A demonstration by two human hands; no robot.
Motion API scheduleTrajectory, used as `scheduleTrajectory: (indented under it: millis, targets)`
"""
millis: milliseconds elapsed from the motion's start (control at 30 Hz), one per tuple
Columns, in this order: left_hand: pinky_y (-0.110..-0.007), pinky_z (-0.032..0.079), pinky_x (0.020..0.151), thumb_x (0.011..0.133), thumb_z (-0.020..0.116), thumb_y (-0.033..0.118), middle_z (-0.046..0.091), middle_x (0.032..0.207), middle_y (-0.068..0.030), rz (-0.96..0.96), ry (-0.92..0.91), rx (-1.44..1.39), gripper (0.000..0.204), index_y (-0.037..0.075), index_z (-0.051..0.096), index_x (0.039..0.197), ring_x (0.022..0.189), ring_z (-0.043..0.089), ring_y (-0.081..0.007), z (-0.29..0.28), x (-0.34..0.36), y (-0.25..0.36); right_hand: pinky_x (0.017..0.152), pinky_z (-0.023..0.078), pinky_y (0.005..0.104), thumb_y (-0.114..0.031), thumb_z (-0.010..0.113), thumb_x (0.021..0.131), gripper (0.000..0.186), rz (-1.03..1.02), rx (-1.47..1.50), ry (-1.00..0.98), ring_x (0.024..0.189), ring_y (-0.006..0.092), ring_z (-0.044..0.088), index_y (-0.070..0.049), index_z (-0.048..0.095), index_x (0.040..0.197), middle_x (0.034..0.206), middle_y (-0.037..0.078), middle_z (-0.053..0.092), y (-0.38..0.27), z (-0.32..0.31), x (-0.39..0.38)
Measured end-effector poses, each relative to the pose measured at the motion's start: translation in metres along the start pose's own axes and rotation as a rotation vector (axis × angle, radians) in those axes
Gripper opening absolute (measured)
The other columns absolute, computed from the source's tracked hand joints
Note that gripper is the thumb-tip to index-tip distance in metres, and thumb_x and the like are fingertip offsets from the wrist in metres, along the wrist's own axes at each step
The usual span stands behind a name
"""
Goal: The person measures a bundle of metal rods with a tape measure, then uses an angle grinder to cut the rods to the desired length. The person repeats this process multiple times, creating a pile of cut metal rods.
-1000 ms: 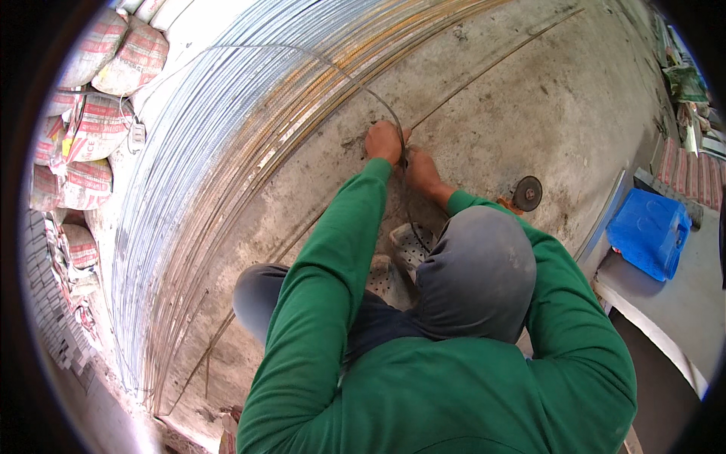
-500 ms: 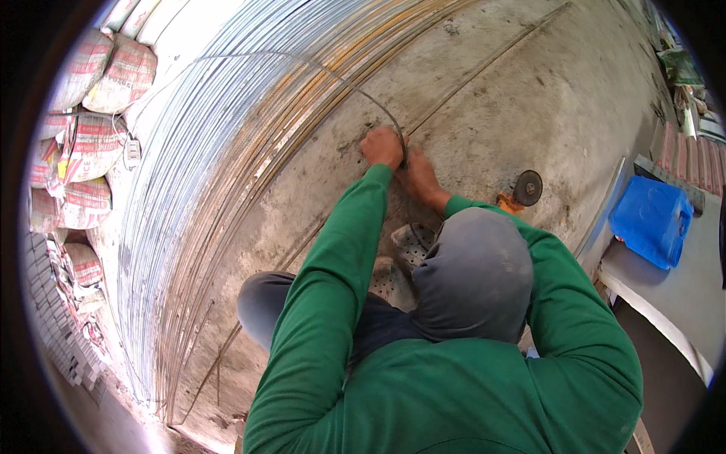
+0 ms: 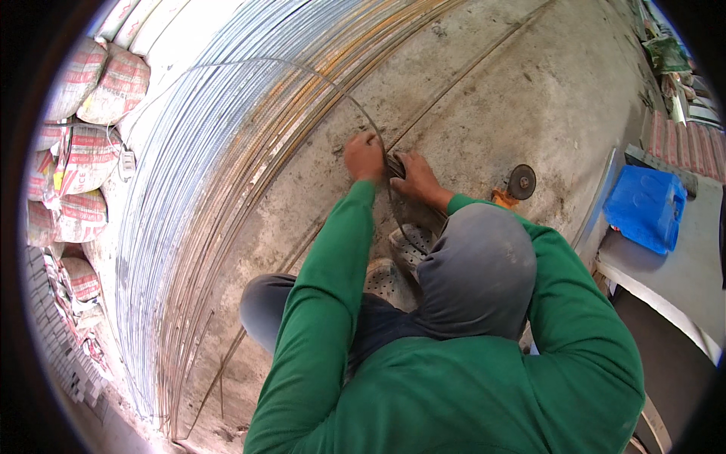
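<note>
1. Head view, centre: a seated or squatting person in green sleeves works low over a concrete floor (image 3: 529,113). The left hand (image 3: 364,157) is beside a thin dark cable (image 3: 352,100), its fingers curled; I cannot tell whether they grip anything.
2. The right hand (image 3: 417,180) lies over slim dark rod-like pieces (image 3: 395,168) between the two hands, thumb apart from the fingers; whether it clamps them is unclear.
3. The cable arcs across the rebar bundle (image 3: 249,151) at left, then drops between the hands toward the perforated clogs (image 3: 410,246).
4. Right of the hands, near, rests an angle grinder (image 3: 520,183), disc exposed.
5. For good handling, I judge, the pieces want steady pressure from the right hand, with the cable kept untangled and fingers clear of rod ends.
</note>
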State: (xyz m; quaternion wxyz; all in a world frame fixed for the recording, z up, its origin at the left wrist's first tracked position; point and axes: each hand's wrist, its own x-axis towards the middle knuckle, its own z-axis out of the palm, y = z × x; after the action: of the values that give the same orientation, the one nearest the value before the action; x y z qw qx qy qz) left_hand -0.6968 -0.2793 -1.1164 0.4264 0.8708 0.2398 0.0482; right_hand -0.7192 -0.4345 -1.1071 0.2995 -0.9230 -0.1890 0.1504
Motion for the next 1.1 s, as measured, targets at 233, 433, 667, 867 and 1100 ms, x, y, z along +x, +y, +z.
scheduleTrajectory:
  millis: [233,433,667,867,1100]
  targets:
    - [-0.048,0.045,0.091,0.087,0.061,0.033,0.053,0.121,-0.0171,-0.425,-0.039,0.474,0.038,0.005,0.065,0.112,0.113,0.051,-0.0340,-0.056,-0.059,0.000,0.095,0.041,0.0476,-0.024,0.062,0.087,0.049,-0.051,0.115,-0.027,0.109,0.0420,0.049,-0.002,0.051,0.129,0.117,0.024,0.051,0.022,-0.009,-0.015]
    - [-0.048,0.047,0.088,0.087,0.063,0.031,0.058,0.111,-0.0178,-0.283,-0.268,0.585,0.032,0.003,0.067,0.103,0.105,0.055,-0.0366,-0.065,-0.080,-0.017,0.091,0.044,0.0483,-0.029,0.064,0.089,0.042,0.119,-0.102,0.056,0.107,0.0401,0.052,-0.001,0.058,0.119,0.116,0.021,0.055,0.025,0.002,-0.039]
    - [-0.048,0.052,0.076,0.081,0.061,0.021,0.065,0.089,-0.0180,-0.009,-0.367,0.594,0.022,0.001,0.069,0.087,0.088,0.063,-0.0350,-0.084,-0.066,-0.070,0.083,0.048,0.0468,-0.026,0.068,0.083,0.031,0.230,0.062,-0.005,0.096,0.0380,0.059,-0.002,0.066,0.103,0.104,0.020,0.063,-0.001,-0.013,-0.029]
    - [-0.046,0.052,0.075,0.080,0.060,0.021,0.067,0.085,-0.0194,-0.110,-0.484,0.658,0.023,0.000,0.069,0.079,0.085,0.065,-0.0364,-0.070,-0.043,-0.051,0.076,0.049,0.0474,-0.024,0.071,0.079,0.026,0.350,-0.106,-0.164,0.090,0.0379,0.062,-0.002,0.069,0.093,0.091,0.020,0.067,0.009,-0.024,-0.009]
    - [-0.045,0.050,0.080,0.083,0.061,0.022,0.069,0.091,-0.0214,0.044,-0.513,0.373,0.024,0.001,0.073,0.088,0.088,0.066,-0.0368,-0.093,-0.033,-0.126,0.076,0.049,0.0478,-0.024,0.076,0.076,0.029,0.381,-0.070,-0.133,0.089,0.0379,0.063,-0.001,0.069,0.091,0.093,0.020,0.067,-0.019,-0.030,-0.003]
